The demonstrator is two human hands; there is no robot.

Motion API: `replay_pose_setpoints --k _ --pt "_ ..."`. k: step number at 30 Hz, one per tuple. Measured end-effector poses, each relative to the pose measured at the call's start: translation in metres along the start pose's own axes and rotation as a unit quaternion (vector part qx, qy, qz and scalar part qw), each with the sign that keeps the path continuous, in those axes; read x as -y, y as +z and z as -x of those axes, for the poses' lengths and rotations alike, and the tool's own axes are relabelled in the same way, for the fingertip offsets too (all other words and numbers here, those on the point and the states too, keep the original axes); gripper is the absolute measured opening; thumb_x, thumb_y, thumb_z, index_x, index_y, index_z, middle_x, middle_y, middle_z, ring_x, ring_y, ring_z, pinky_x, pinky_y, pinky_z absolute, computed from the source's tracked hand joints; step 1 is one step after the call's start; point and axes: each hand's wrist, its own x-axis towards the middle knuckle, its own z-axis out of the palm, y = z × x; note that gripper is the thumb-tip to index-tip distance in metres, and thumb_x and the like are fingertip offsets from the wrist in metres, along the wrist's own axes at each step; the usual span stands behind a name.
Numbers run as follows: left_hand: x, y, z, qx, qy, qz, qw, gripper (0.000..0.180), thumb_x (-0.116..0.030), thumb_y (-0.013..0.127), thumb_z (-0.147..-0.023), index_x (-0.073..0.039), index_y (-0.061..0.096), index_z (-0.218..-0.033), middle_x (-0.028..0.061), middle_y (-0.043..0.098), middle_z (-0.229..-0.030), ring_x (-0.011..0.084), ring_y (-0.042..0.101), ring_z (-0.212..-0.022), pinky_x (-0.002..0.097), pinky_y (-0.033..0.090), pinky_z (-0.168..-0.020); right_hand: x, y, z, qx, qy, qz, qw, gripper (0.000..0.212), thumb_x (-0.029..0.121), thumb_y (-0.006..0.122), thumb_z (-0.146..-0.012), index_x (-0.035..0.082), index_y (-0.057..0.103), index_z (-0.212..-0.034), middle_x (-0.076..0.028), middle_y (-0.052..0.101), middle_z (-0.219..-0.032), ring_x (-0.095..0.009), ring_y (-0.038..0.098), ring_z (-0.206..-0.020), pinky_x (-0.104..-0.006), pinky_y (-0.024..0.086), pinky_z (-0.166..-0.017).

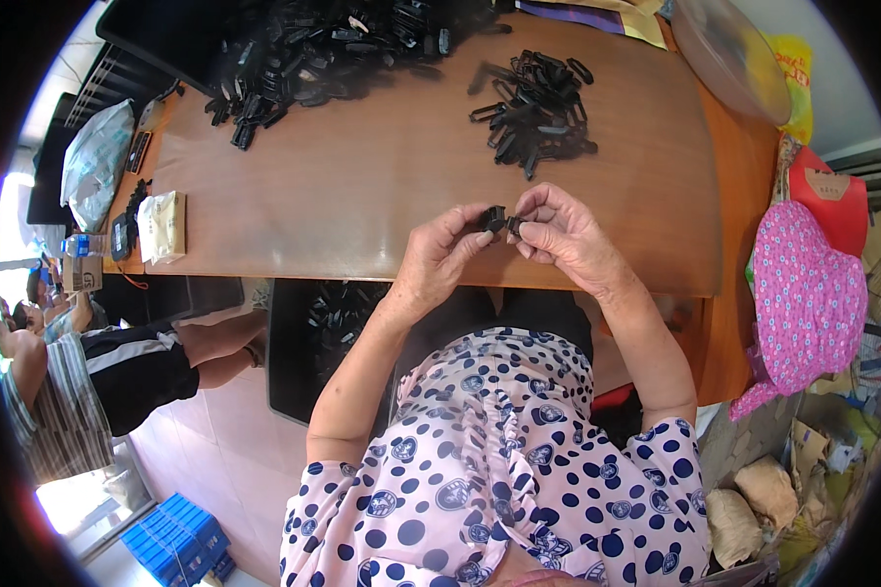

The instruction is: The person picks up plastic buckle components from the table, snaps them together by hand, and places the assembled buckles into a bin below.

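I have the left hand [433,259] pinched, thumb to finger, on a small black part [495,216]. The right hand [578,249] is pinched too, on a black bit [514,226] just beside it, between the two hands. I can't tell if the part and the bit are joined. Both hands are over the near edge of the brown table [362,196]. Past the right hand, I see a small heap [543,112] of black parts. Past the left hand and off to its left is a big pile [338,49]. Well left of that hand sits a white pack [163,225]. Well right of the right hand is a pink cloth [808,293].
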Motion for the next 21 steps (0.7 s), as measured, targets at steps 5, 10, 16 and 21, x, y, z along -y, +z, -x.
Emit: replay_pose_setpoints --k 5,10,16,21 --pt "-0.008 0.003 0.008 0.019 0.026 -0.051 0.998 0.026 -0.004 0.058 -0.091 0.001 0.058 -0.116 0.0071 0.066 -0.098 0.0143 0.062 -0.092 0.0270 0.049 -0.083 -0.001 -0.005 0.010 0.045 -0.007 -0.059 0.997 0.013 0.006 0.062 -0.089 0.006 0.055 -0.100 -0.004 0.062 -0.086 -0.007 0.054 -0.072 -0.0174 0.041 -0.061" --pt "-0.010 0.005 0.013 0.041 0.066 -0.109 0.991 0.027 -0.004 0.059 -0.089 0.000 0.059 -0.115 0.0102 0.066 -0.094 0.0168 0.063 -0.085 0.0275 0.049 -0.076 -0.003 0.000 0.016 0.057 0.014 -0.068 0.996 0.013 0.007 0.062 -0.088 0.006 0.055 -0.099 -0.005 0.061 -0.085 -0.008 0.053 -0.072 -0.0182 0.041 -0.062" --pt "-0.016 0.005 0.018 0.045 0.093 -0.148 0.984 0.026 -0.004 0.062 -0.086 -0.002 0.060 -0.111 0.0118 0.064 -0.089 0.0221 0.063 -0.079 0.0295 0.049 -0.070 0.006 0.006 0.022 0.069 0.042 -0.003 0.997 0.013 0.008 0.063 -0.088 0.004 0.054 -0.097 -0.003 0.059 -0.083 -0.007 0.051 -0.073 -0.0180 0.042 -0.062" --pt "-0.022 0.002 0.020 0.030 0.147 -0.341 0.928 0.020 -0.006 0.066 -0.081 -0.003 0.058 -0.099 0.0125 0.062 -0.082 0.0317 0.062 -0.073 0.0370 0.050 -0.062 0.001 0.008 0.019 0.016 0.074 0.078 0.994 0.012 0.008 0.064 -0.088 0.006 0.054 -0.093 -0.002 0.058 -0.076 -0.004 0.048 -0.062 -0.0150 0.034 -0.048"
